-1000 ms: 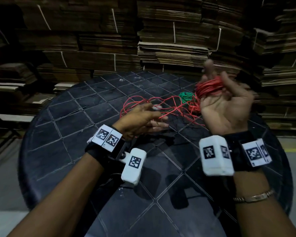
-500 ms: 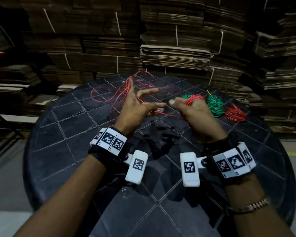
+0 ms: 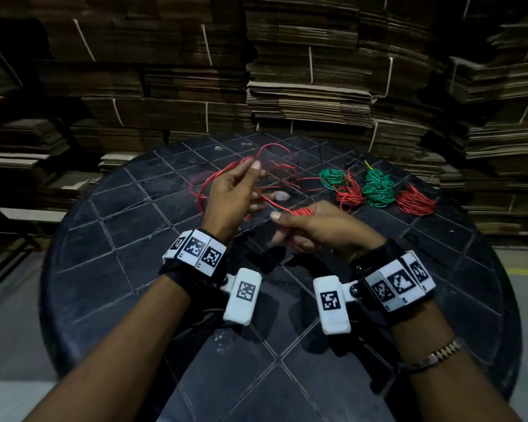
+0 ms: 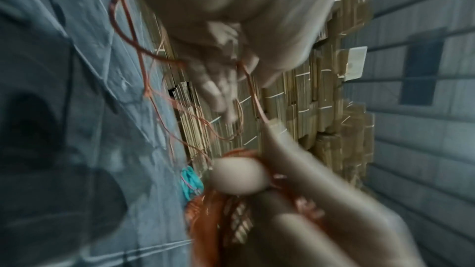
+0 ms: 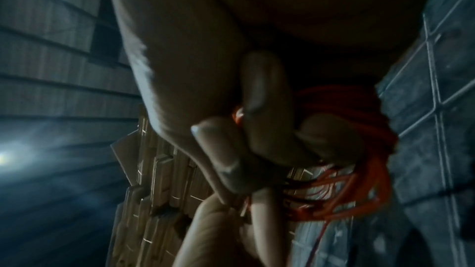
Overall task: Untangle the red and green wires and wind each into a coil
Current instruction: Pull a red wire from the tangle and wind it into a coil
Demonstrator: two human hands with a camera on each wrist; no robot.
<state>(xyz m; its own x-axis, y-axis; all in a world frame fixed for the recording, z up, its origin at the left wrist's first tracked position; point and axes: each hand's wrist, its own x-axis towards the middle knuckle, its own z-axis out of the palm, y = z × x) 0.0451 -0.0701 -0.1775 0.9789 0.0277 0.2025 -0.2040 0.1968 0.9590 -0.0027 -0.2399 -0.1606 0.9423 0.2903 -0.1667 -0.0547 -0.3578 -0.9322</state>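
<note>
My right hand [image 3: 290, 220] is turned knuckles up over the middle of the black table [image 3: 134, 269], with a red wire coil [image 3: 302, 212] wound round its curled fingers; the right wrist view shows the same red coil [image 5: 359, 139]. From it a red strand runs up to my left hand [image 3: 250, 184], which pinches the strand; the left wrist view shows the red strand [image 4: 254, 96] leaving the fingers [image 4: 218, 88]. The loose red wire [image 3: 275, 166] lies in loops on the table behind my left hand.
Finished coils sit at the table's far right: a green coil [image 3: 331, 178], a red coil [image 3: 349, 193], a second green coil [image 3: 378, 190] and a second red coil [image 3: 415, 201]. Stacks of flattened cardboard [image 3: 308, 86] rise behind the table.
My right hand has turned over and come down from its raised palm-up pose to beside the left hand. My left hand has lifted off the table with the red strand.
</note>
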